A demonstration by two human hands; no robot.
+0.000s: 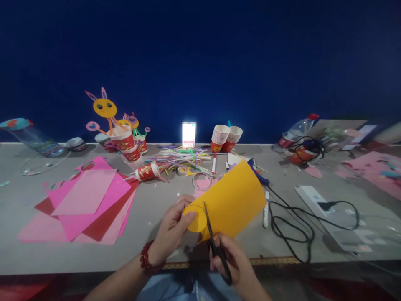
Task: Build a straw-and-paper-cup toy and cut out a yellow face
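A large sheet of yellow paper [236, 194] is held above the table's front edge. My left hand [175, 223] pinches its left end, thumb on top, at a round yellow disc shape [198, 219] partly cut along a curved line. Black scissors [216, 251] are in my right hand [232, 259], fingers in the handles. The scissor blades point up and away, lying at the right side of the disc against the sheet. Whether the blades are slightly apart is hard to make out. A dark red beaded bracelet [145, 258] circles my left wrist.
Pink and red paper sheets [90, 196] lie at left, near paper cups [123, 140] with a yellow rabbit-face decoration [105, 108]. Coloured sticks [184, 156], tape rings and stacked cups [221, 136] stand behind. To the right are a black cable [290, 221], power strip [332, 217] and bottle [296, 131].
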